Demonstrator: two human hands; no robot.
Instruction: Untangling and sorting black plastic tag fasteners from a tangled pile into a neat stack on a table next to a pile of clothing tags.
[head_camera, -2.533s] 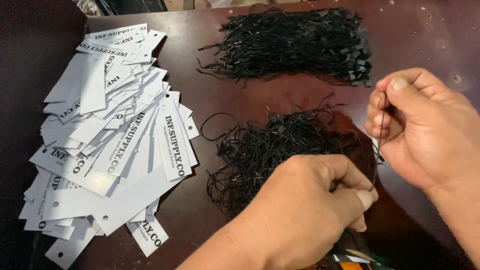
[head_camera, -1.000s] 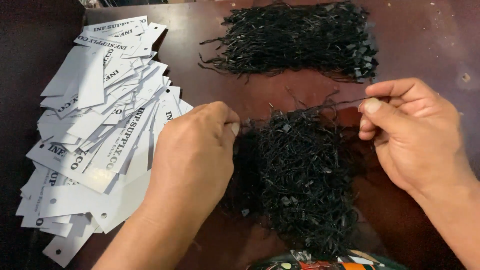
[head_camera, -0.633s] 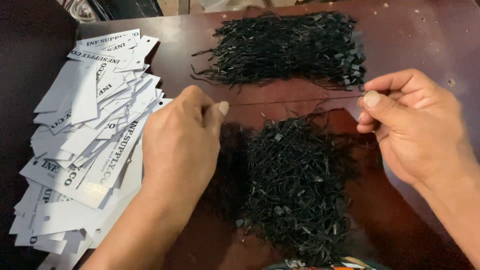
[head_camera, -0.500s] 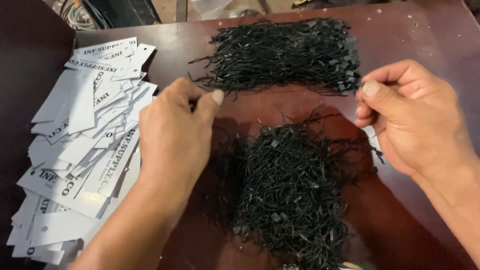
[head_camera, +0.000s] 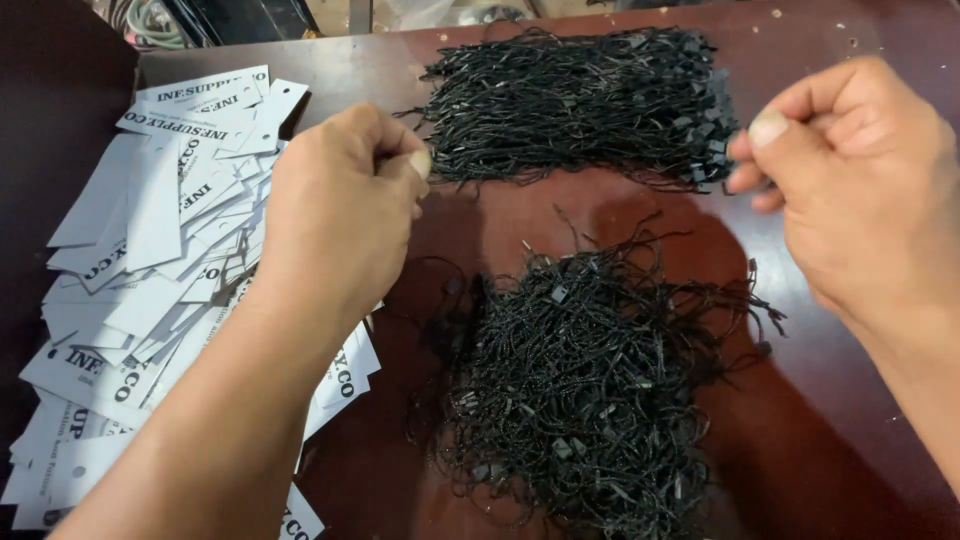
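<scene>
Two heaps of black looped string fasteners lie on the dark red-brown wooden table (head_camera: 880, 400): a tidy one (head_camera: 580, 100) at 12 o'clock, a tangled one (head_camera: 580, 380) at 6. Left hand (head_camera: 340, 215) and right hand (head_camera: 850, 190) hover with thumb and forefinger pinched; whether a string runs between them I cannot tell. White card tags (head_camera: 150, 280) spread at 9 o'clock.

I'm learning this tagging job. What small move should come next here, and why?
Probably bring the left hand over to the white tags to pick one: both hands are pinched and raised apart, the right hand above the black strings.

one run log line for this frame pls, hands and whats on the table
left hand: pinched shut, above white tags | right hand: pinched shut beside far string bundle | near string pile: loose, between hands | table: dark red
</scene>
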